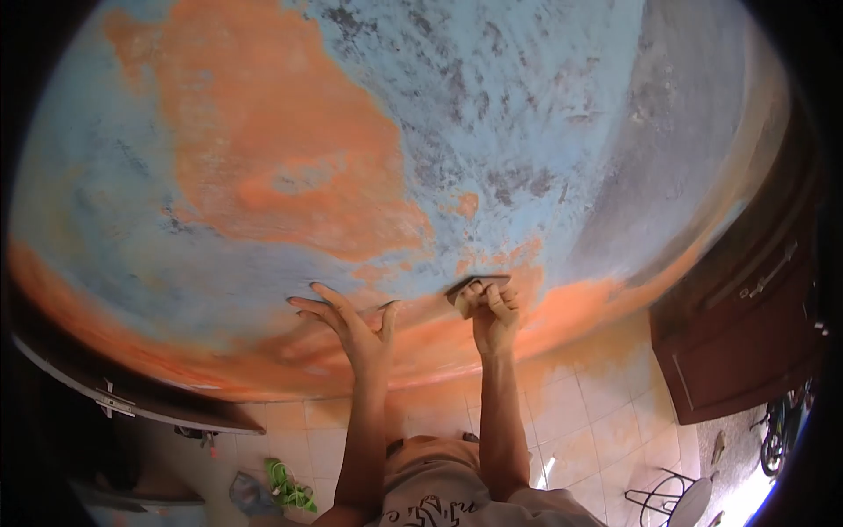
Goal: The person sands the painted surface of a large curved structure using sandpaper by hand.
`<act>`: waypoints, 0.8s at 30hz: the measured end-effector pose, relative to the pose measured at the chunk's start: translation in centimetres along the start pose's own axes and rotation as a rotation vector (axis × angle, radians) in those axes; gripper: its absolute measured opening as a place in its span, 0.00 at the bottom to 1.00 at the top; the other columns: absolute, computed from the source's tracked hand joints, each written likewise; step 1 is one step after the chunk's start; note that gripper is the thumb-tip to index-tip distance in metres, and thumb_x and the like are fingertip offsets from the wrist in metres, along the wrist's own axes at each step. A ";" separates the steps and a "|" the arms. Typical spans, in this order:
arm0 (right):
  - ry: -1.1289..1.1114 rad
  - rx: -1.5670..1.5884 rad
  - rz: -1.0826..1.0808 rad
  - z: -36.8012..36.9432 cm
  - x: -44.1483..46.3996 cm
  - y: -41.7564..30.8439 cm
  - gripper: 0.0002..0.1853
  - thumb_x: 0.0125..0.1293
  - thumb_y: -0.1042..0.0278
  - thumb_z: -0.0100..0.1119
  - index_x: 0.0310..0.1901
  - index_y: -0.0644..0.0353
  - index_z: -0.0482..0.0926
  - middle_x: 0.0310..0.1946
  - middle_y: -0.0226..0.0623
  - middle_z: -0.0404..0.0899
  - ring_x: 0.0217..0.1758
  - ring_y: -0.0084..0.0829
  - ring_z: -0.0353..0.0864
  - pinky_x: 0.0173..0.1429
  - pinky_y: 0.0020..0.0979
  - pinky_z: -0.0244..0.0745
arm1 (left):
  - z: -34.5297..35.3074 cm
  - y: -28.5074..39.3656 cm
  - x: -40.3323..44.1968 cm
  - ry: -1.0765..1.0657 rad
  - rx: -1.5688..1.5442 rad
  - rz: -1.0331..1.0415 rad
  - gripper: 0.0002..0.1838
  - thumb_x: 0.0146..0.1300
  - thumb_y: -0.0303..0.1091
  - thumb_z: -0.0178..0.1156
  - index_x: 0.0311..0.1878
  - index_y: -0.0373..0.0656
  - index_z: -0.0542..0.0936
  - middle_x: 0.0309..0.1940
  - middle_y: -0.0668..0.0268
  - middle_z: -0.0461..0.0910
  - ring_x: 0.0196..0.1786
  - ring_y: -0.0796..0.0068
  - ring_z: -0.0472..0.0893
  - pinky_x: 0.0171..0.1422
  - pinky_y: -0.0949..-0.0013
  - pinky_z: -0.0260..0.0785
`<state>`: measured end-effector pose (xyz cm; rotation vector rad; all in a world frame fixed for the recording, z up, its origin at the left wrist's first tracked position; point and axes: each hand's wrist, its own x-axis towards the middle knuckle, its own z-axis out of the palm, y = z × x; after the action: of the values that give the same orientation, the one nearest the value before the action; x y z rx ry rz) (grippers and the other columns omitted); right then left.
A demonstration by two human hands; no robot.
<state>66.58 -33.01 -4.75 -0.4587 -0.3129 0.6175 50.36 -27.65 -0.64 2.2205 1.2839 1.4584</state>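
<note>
A large wall (290, 132) fills the upper view, patched in orange, pale blue and grey. My right hand (496, 321) is closed around a thin, flat, dark-edged piece that looks like folded sandpaper (463, 290), held against the lower part of the wall, where orange meets blue. To its left, my left hand (351, 329) is empty, its fingers spread near the orange band; whether the fingertips touch the surface I cannot tell.
Pale floor tiles (562, 408) dusted with orange lie below the wall. Dark brown door (738, 307) stands at the right, with a round stool (689, 501) and a motorcycle (777, 439) beyond. At lower left are a green bundle (285, 483) and a door edge with a handle (114, 401).
</note>
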 end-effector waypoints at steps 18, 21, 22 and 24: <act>-0.245 0.063 0.091 -3.3 0.7 1.9 0.12 0.69 0.67 0.58 0.31 0.55 0.65 0.25 0.28 0.57 0.30 0.27 0.55 0.34 0.29 0.55 | 0.4 -0.6 -0.2 0.024 -0.046 -0.038 0.63 0.56 0.39 0.72 0.78 0.44 0.30 0.71 0.31 0.14 0.74 0.24 0.20 0.74 0.30 0.27; -0.238 0.022 0.141 -4.6 0.4 1.5 0.12 0.69 0.63 0.60 0.32 0.57 0.69 0.28 0.32 0.66 0.30 0.30 0.64 0.29 0.30 0.59 | 0.5 -0.7 -0.1 0.019 -0.073 -0.082 0.63 0.56 0.39 0.73 0.78 0.46 0.30 0.72 0.31 0.14 0.73 0.23 0.20 0.74 0.30 0.28; -0.243 0.039 0.171 -3.7 0.4 0.8 0.13 0.68 0.59 0.61 0.34 0.60 0.73 0.31 0.35 0.73 0.31 0.32 0.70 0.26 0.30 0.62 | 0.6 -0.7 0.1 0.028 -0.073 -0.086 0.63 0.56 0.39 0.73 0.78 0.46 0.30 0.72 0.31 0.14 0.73 0.23 0.20 0.74 0.30 0.28; -0.249 -0.113 0.041 0.2 1.2 -0.9 0.14 0.72 0.59 0.54 0.32 0.59 0.69 0.27 0.33 0.64 0.29 0.29 0.64 0.25 0.30 0.57 | 0.5 -0.8 0.0 0.073 -0.022 0.021 0.63 0.56 0.39 0.73 0.78 0.49 0.31 0.72 0.33 0.14 0.73 0.22 0.21 0.73 0.29 0.32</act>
<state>67.86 -32.81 -3.96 -0.4981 -0.5780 0.7011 50.33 -26.98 -1.33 2.1929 1.2634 1.5671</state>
